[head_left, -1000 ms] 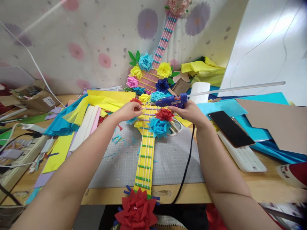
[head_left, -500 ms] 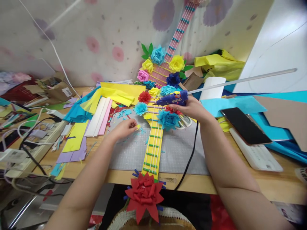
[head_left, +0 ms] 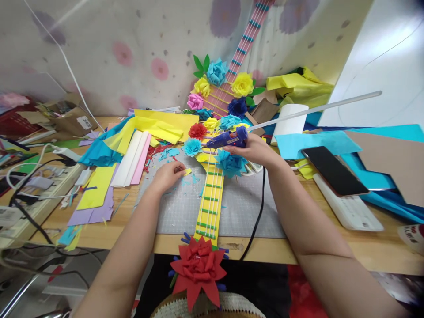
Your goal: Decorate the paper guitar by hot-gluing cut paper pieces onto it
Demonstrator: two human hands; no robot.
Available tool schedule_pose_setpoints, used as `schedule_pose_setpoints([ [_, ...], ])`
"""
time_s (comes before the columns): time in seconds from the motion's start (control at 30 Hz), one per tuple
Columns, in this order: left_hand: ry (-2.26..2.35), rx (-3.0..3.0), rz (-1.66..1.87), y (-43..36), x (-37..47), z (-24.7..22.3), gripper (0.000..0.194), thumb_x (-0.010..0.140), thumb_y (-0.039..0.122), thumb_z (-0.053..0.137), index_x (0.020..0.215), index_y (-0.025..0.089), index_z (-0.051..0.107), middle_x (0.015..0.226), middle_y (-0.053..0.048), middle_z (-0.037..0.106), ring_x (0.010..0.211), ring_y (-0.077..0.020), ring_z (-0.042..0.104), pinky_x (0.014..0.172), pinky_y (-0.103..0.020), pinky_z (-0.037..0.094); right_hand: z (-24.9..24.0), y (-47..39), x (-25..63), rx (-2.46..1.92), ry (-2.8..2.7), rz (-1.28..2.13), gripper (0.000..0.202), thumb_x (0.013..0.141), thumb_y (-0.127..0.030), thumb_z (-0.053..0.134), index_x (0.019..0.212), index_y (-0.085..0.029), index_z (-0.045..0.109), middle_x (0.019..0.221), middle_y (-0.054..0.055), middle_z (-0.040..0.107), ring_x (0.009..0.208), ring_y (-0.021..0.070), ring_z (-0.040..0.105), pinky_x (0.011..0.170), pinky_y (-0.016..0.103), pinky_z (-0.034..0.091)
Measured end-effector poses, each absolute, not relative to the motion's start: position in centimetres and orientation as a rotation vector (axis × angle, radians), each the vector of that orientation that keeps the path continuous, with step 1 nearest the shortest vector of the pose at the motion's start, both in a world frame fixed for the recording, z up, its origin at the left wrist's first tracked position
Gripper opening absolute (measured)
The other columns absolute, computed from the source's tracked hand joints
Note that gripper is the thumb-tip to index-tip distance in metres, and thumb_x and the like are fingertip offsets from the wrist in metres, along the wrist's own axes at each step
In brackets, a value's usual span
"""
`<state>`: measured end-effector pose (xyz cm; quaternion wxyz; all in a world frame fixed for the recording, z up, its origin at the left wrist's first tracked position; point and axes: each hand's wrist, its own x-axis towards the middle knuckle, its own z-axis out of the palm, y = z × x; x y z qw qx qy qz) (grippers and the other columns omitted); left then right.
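My right hand (head_left: 260, 150) is wrapped round a blue glue gun (head_left: 228, 138), whose nozzle points left over the paper flowers. A long clear glue stick (head_left: 318, 109) sticks out of its back end. Between the fingertips of my left hand (head_left: 170, 176) is a small yellow paper piece (head_left: 187, 171), just above the grey cutting mat (head_left: 247, 212). Between my arms lies a yellow paper guitar (head_left: 210, 194) with green frets and white strings. Red, yellow and blue flowers cover its body, and a large red flower (head_left: 198, 267) sits at its head, over the table edge.
A pink paper guitar (head_left: 228, 84) leans against the curtain at the back. Crepe paper (head_left: 96, 148) and a power strip (head_left: 49, 201) with cables lie left. On the right, a phone (head_left: 334, 171) rests on a white device (head_left: 347, 205). The glue gun's black cord (head_left: 258, 221) hangs over the table edge.
The glue gun in my right hand has moved slightly left. My left hand has shifted a little left and up, and its yellow paper piece shows more. The view has shifted slightly.
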<state>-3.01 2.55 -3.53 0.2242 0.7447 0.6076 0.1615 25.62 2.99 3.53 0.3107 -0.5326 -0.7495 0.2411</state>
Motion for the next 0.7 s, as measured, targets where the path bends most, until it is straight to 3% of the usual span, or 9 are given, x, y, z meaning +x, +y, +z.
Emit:
schedule_pose_setpoints([
  [0.7, 1.631, 2.159, 0.7, 3.2, -4.0, -4.2, 0.02, 0.078, 0.033, 0.051, 0.081, 0.018, 0.063, 0.092, -0.005, 0.064, 0.084, -0.0171, 0.056, 0.076, -0.029, 0.042, 2.4, 2.6, 23.3, -1.339, -2.0, 0.563, 0.041, 0.075, -0.051, 0.062, 0.099, -0.018, 0.069, 0.087, 0.005, 0.069, 0.081, 0.0222, 0.06, 0.072, 0.034, 0.047],
])
